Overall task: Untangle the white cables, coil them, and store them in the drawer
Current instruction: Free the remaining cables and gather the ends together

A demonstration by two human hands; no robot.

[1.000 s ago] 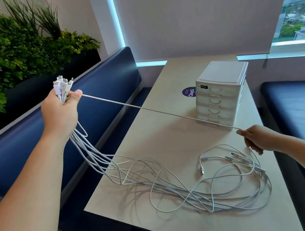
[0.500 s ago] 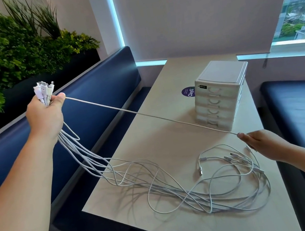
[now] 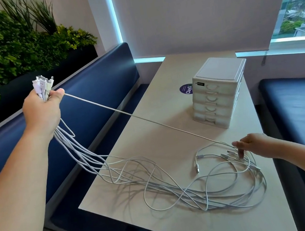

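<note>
White cables (image 3: pixel 181 189) lie in a loose tangle of loops across the near half of the pale desk (image 3: pixel 172 138), with one end of the bunch lifted off the desk's left edge. The left hand (image 3: pixel 42 112), raised above the blue bench (image 3: pixel 92 89), is closed in a fist round that end, and a cluster of plugs (image 3: pixel 42 84) sticks up out of the top of the grip. One single cable (image 3: pixel 133 115) runs from this fist in a nearly straight line down and across the desk toward the right hand (image 3: pixel 255 146). That hand is low at the desk's right side, fingers pointing down among several loose plug ends. It seems to touch them, though whether it pinches a strand I cannot tell.

A small white drawer unit (image 3: pixel 218 91) with stacked, closed drawers stands farther back on the desk, well apart from the tangle. A round purple sticker (image 3: pixel 186 89) shows just beside its left corner. Green plants (image 3: pixel 3 46) fill the planter behind the bench.
</note>
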